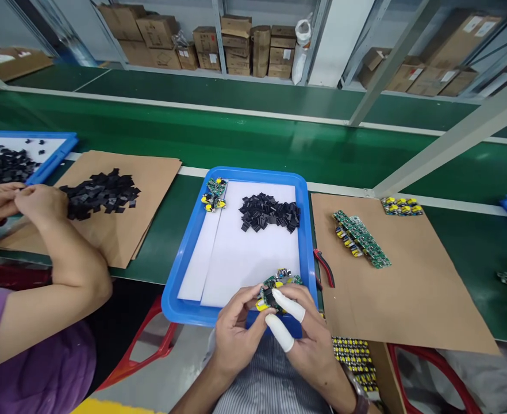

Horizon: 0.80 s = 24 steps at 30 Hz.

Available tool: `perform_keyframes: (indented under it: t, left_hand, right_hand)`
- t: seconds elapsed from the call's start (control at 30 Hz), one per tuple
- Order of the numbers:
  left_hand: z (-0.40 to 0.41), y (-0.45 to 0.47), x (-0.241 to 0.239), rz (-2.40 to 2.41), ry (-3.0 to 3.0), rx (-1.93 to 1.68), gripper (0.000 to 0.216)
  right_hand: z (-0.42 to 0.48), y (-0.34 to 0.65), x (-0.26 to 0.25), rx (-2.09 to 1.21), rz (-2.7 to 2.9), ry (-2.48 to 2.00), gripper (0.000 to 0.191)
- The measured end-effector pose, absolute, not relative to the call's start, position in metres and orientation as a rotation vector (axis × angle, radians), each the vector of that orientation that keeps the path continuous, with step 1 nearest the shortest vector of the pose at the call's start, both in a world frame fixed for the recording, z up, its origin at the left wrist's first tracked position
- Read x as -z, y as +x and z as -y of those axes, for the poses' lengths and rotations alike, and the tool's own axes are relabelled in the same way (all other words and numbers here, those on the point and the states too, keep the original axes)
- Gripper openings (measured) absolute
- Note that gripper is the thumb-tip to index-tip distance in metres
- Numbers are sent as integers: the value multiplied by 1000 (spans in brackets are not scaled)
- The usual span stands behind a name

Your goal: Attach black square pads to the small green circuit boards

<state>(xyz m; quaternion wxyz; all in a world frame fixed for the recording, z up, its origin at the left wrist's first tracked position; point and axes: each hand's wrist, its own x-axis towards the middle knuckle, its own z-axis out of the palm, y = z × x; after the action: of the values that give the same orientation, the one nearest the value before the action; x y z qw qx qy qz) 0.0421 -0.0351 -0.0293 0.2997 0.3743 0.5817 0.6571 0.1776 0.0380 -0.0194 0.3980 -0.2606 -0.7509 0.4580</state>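
Both my hands hold a small green circuit board [276, 289] with yellow parts over the near edge of a blue tray [184, 256]. My left hand [235, 330] pinches its left side. My right hand [307, 333], with white finger cots on two fingers, grips its right side. On the white sheet in the tray lie a pile of small black parts [269, 211] and a few more circuit boards [214, 194] at the far left corner.
A row of circuit boards [360, 238] and another cluster [402, 206] lie on brown cardboard at the right, red-handled cutters [323, 268] beside the tray. At the left a person in purple [33, 322] handles black parts [100, 192] on cardboard. Shelves of cartons stand behind the green conveyor.
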Motion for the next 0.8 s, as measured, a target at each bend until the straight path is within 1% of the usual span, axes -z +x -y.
perform_keyframes:
  t: [0.3,0.67,0.8]
  left_hand:
    - [34,35,33,-1526,1024,-1759,44]
    - [33,35,32,-1492,1000,-1768,45]
    - [32,36,33,-1499,982,-1759,43]
  right_hand:
    - [-47,177,18,-1246,1969,-640,43]
    - [-57,182,16,-1378,2007,-634,48]
    - [-58,183,15,-1402,1993,-628,44]
